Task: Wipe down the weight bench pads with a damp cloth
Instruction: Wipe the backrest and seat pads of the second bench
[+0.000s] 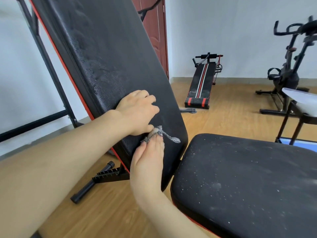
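Note:
The black back pad of the weight bench leans steeply up to the left, with damp smears along its left side. Low on it lies a small grey checked cloth, bunched between my two hands. My left hand rests on the pad with its fingers curled over the cloth's top. My right hand comes from below with its fingertips on the cloth. The black seat pad lies flat at the right, dotted with white dust and specks.
The bench's black frame and foot stand on the wood floor at the left. A sit-up bench lies by the far wall next to a brown door. An exercise bike and a stool with a white bowl stand at the right.

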